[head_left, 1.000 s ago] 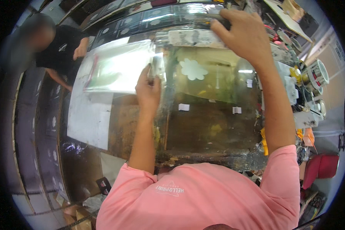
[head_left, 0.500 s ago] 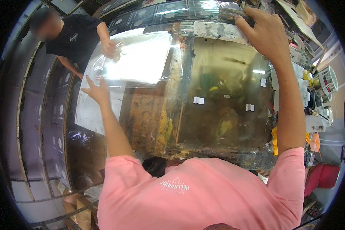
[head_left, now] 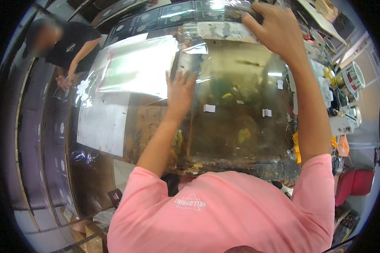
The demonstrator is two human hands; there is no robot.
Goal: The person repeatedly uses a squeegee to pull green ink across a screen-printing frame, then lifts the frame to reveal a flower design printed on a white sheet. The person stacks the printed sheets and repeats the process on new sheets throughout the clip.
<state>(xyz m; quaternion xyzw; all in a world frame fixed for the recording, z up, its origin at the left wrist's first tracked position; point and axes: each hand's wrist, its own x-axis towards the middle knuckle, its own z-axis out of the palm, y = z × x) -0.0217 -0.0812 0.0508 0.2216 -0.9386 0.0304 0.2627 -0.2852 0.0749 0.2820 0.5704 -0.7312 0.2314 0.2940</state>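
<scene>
My left hand (head_left: 180,95) lies flat with its fingers spread, at the right edge of a stack of glossy clear sheets (head_left: 143,69) on the worktable. Beside it, to the right, is a brownish, glassy panel (head_left: 240,130) with small white tabs stuck on it. My right hand (head_left: 276,31) is at the panel's far side, thumb and fingers curled around a dark bar (head_left: 239,15); the fingertips are partly hidden. At the left, a co-worker's hands (head_left: 64,81) are at a clear film (head_left: 82,89) printed with a white flower.
A white sheet (head_left: 101,126) lies at the table's left part. Printed dark sheets (head_left: 147,20) line the far side, and a rack (head_left: 42,139) stands at the left. Cans and tubs (head_left: 351,78) crowd the right. A red chair (head_left: 356,185) is at the lower right.
My left hand has moved right, from the white sheet to the right edge of the stack. The co-worker has drawn the flower-printed film leftward off the stack. My right hand keeps its place.
</scene>
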